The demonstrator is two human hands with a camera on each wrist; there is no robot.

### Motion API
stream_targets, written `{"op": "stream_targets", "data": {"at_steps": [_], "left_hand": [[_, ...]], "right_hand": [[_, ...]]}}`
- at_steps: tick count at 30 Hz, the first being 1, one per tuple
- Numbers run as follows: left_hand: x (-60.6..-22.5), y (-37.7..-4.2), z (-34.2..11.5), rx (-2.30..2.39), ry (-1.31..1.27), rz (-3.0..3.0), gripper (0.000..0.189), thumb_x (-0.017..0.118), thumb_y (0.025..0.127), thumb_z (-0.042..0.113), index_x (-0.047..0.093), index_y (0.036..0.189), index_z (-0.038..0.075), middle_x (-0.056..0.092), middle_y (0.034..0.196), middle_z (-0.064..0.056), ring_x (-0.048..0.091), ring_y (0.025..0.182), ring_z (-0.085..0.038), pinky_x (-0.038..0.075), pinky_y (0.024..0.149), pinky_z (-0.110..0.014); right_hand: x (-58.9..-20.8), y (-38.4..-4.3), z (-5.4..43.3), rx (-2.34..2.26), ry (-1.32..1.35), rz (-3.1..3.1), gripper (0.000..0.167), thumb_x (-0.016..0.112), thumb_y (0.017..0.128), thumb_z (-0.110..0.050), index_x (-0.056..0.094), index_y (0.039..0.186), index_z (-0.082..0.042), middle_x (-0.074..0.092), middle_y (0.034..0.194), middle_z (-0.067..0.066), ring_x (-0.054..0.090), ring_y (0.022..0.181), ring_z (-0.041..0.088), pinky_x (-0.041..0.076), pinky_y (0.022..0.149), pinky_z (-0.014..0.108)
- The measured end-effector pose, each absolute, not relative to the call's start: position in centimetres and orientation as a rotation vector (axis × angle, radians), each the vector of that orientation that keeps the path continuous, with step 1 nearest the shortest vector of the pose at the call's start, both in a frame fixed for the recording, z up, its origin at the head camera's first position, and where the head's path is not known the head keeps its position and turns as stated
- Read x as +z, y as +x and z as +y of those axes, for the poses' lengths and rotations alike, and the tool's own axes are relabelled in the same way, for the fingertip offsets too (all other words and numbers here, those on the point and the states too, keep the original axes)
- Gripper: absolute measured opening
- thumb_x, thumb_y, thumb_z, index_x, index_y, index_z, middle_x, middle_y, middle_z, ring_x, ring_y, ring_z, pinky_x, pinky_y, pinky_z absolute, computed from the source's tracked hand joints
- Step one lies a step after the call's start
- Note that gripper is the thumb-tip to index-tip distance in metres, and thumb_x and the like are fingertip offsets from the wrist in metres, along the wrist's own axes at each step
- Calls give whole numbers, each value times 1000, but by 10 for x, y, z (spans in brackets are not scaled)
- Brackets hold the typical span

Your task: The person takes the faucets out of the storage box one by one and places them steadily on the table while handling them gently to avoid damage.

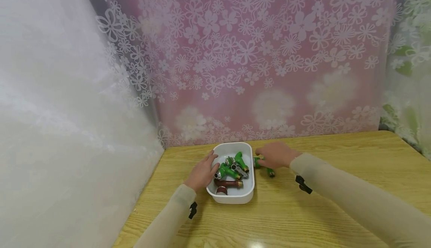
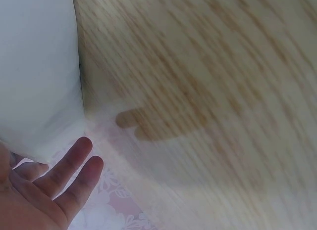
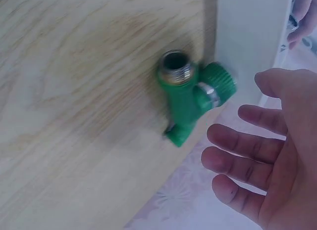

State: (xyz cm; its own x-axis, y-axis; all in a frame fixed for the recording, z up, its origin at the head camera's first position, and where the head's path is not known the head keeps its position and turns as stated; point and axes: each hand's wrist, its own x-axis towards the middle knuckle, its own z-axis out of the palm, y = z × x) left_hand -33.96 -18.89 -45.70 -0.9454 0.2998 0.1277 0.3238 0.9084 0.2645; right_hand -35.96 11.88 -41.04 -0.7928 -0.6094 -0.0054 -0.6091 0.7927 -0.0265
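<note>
A green branched pipe fitting (image 3: 184, 104) with a threaded metal end lies on the table beside the white tub (image 1: 232, 199). My right hand (image 1: 277, 154) hovers over it, hiding part of it in the head view. In the right wrist view that hand's fingers are spread, with the fitting apart from them. At the tub's left wall is my left hand (image 1: 202, 172), its fingers loosely extended over the rim; whether they touch it is hard to tell. Inside the tub lie green fittings (image 1: 241, 161), a silver metal piece (image 1: 238, 170) and a dark red fitting (image 1: 229, 183).
The tub stands near the back of a wood-grain table (image 1: 323, 173). Behind the table hangs a pink flowered curtain (image 1: 242, 72). A whitish sheet (image 1: 74, 109) runs along the left side, and another flowered curtain (image 1: 410, 76) hangs at the right.
</note>
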Motion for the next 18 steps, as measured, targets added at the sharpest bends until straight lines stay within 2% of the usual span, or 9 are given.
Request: {"op": "stream_targets", "data": {"at_steps": [10,18], "left_hand": [[-458,-339,-191,-445,-488,-2986,49,41,109,39,46,150,13,27,166,-7,46,141,-35,43,112,-54],[-456,-339,-190,-478,-469,-2997,49,42,108,40,46,150,16,26,167,-6,45,142,-35,42,112,-55]], "right_hand": [[-388,-356,93,-9,-1105,2961,27,61,100,-34,71,113,-13,73,97,0,64,71,10,55,62,34],[-370,-353,71,-7,-1085,2909,27,61,100,-35,72,114,-14,74,101,-1,66,80,11,58,73,36]]}}
